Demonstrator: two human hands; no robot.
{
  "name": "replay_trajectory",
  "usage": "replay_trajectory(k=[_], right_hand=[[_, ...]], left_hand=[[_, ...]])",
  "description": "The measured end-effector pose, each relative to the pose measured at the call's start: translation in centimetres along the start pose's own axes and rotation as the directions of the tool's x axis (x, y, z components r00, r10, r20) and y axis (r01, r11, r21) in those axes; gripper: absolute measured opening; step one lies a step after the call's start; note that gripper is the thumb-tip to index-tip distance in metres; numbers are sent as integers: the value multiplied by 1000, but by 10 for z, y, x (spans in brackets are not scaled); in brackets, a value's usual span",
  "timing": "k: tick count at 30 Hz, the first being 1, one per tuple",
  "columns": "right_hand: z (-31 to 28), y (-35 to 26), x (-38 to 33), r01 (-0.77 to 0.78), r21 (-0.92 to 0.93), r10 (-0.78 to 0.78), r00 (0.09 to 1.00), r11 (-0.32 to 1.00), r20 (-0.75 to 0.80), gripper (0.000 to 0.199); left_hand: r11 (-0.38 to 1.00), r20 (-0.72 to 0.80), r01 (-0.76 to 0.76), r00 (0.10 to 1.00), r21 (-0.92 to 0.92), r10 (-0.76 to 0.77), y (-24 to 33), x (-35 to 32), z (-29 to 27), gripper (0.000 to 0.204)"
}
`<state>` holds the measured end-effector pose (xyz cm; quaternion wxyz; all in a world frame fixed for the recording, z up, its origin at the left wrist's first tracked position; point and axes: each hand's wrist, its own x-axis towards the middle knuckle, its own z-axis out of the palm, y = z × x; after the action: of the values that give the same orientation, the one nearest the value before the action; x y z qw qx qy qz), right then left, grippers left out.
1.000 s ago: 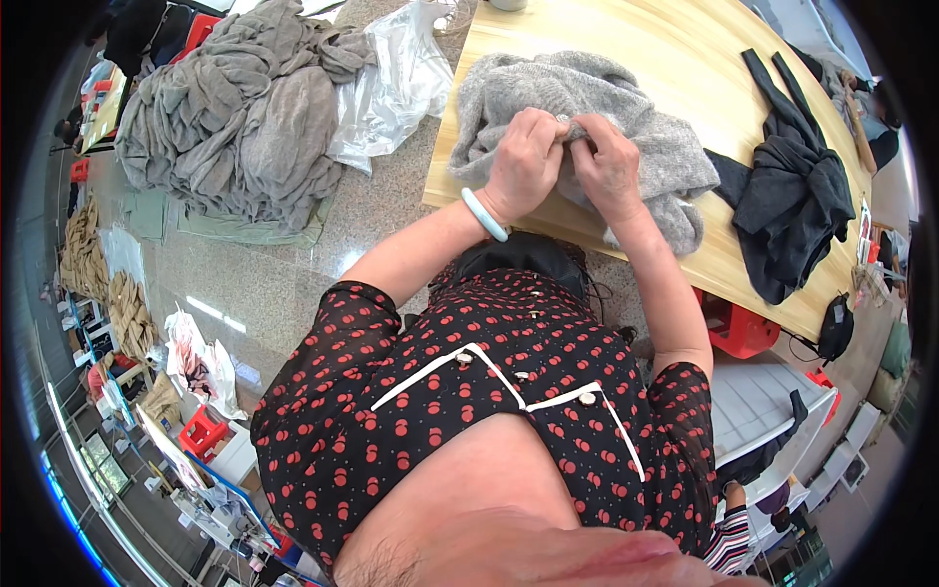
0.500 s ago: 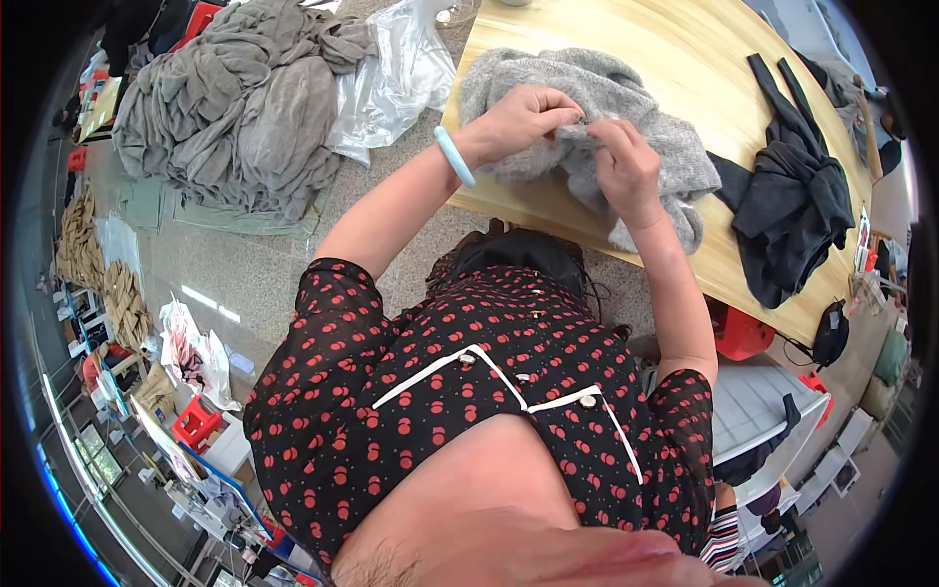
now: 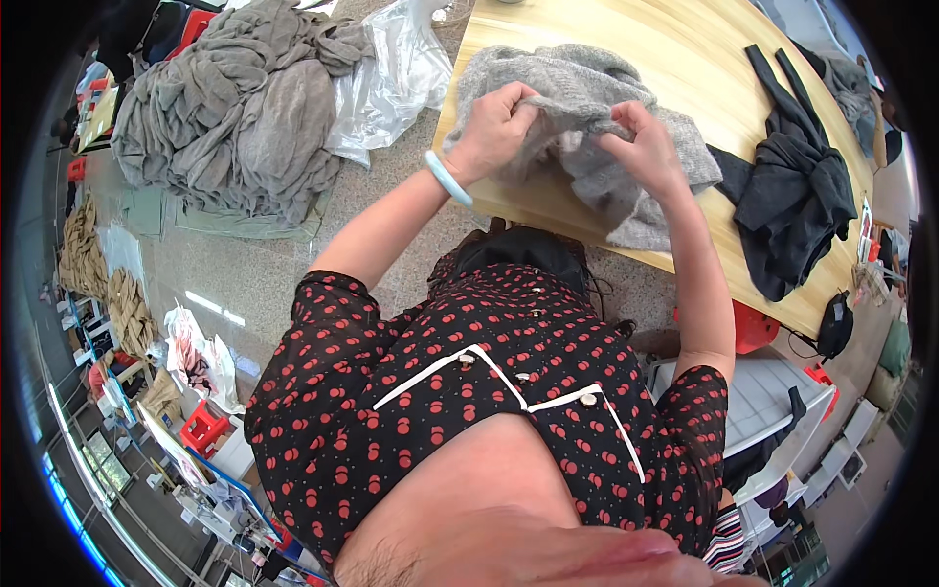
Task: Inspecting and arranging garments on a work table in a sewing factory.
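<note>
A fuzzy grey knit garment (image 3: 606, 73) lies bunched on the wooden table (image 3: 685, 39), and part of it is lifted at the near edge. My left hand (image 3: 494, 132), with a pale blue bangle (image 3: 447, 178) at the wrist, pinches a fold of the knit between thumb and fingers. To the right, my right hand (image 3: 646, 147) pinches the same edge, so a strip of knit stretches between the two hands. Loose knit hangs beneath that strip. Right of the grey garment lies a crumpled black garment (image 3: 797, 196) with two long straps.
A large heap of grey-brown fabric (image 3: 230, 108) lies on the floor at the left, beside clear plastic sheeting (image 3: 391, 83). A small black pouch (image 3: 834, 328) is at the table's right edge. Under the table are a red stool (image 3: 753, 328) and a white bin (image 3: 753, 411).
My hands have moved apart from close together, left hand leftward and right hand slightly right and up. The knit between them is now spread into a strip.
</note>
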<state>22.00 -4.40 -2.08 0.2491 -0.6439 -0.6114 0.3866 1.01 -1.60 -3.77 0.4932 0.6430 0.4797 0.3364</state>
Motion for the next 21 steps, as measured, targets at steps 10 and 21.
replay_trajectory(k=[10, 21], right_hand=[[9, 5, 10, 99, -260, -144, 976, 961, -161, 29], [-3, -8, -10, -38, 417, -15, 992, 908, 123, 17]], left_hand=[[797, 432, 478, 847, -368, -308, 9, -4, 11, 11], [830, 435, 521, 806, -199, -401, 3, -11, -3, 9]])
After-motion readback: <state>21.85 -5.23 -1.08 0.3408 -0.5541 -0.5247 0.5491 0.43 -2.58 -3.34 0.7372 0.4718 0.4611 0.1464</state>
